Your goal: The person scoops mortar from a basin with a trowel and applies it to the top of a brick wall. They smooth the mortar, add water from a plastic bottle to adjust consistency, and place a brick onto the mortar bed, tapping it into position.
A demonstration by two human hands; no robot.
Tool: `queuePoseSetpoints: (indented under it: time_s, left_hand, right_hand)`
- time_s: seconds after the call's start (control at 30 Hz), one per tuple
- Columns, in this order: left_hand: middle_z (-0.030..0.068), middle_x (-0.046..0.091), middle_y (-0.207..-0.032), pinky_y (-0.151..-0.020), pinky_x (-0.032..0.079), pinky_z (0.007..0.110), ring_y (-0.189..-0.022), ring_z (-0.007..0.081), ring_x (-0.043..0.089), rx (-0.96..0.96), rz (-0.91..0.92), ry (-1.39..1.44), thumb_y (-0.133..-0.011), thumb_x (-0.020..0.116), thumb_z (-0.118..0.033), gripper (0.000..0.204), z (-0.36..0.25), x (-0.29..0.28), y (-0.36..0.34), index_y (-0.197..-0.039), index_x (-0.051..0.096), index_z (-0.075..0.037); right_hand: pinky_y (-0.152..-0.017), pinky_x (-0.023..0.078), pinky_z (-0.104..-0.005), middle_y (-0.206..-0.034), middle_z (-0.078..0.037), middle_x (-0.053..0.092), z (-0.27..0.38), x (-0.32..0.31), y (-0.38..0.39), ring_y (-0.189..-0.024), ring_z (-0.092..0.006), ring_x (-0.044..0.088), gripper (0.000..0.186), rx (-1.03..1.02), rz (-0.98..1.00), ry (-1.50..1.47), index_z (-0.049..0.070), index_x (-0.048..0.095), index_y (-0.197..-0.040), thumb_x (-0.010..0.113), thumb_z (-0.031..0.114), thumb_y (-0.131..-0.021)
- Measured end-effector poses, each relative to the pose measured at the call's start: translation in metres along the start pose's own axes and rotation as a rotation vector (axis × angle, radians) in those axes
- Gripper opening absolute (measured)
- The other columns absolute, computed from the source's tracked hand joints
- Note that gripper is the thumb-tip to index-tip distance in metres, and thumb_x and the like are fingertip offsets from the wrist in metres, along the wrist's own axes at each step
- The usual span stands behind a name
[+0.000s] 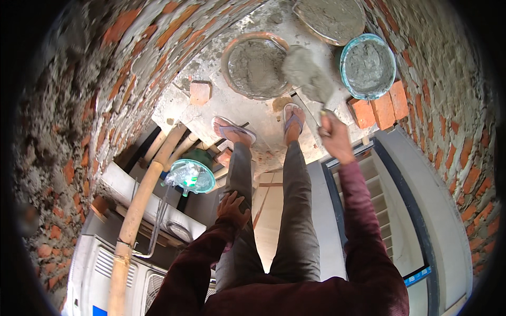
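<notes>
Looked straight down from head height, pretty far above a concrete ledge (247, 113) between brick walls (105, 79), own legs and feet dead centre. Just one view.

trowel (308, 76) between two mortar pans (255, 66), bricks (379, 108) right

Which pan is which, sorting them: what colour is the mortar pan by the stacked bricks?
Teal-rimmed pan; head view.

A concrete ledge (247, 113) bears two sandalled feet near, a loose brick (200, 92) left, stacked bricks (380, 109) right, and mortar pans (256, 65) far
</notes>
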State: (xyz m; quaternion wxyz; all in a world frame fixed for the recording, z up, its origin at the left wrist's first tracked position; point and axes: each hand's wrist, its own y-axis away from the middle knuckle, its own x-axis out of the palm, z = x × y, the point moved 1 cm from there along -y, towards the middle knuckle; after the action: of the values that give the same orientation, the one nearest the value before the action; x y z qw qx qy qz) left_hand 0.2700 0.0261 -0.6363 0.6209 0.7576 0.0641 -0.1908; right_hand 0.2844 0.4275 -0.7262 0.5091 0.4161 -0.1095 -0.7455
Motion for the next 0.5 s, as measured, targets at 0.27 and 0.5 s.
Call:
queuePoseSetpoints:
  time_s: [0.27, 0.5]
  left_hand:
    - [0.0084, 0.047, -0.144, -0.112, 0.027, 0.049, -0.138, 0.0308, 0.034, -0.042, -0.055, 0.177, -0.071, 0.068, -0.032, 0.051, -0.006, 0.021, 0.010, -0.119, 0.065, -0.016]
    - [0.0105, 0.044, -0.146, -0.113, 0.026, 0.051, -0.140, 0.0338, 0.031, -0.052, -0.054, 0.272, -0.074, 0.068, -0.031, 0.050, -0.005, 0.037, 0.009, -0.121, 0.063, -0.015]
  right_hand:
    - [-0.064, 0.051, -0.0519, -0.090, -0.026, 0.062, 0.044, 0.058, -0.038, -0.071, -0.0420, 0.064, 0.036, -0.195, -0.044, 0.697, 0.002, 0.054, -0.115, 0.058, 0.019, -0.084]
    - [-0.081, 0.053, -0.0407, -0.105, -0.017, 0.067, 0.078, 0.065, -0.099, -0.097, -0.0355, 0.063, 0.043, 0.153, 0.582, 0.513, 0.000, 0.057, -0.125, 0.058, 0.010, -0.082]
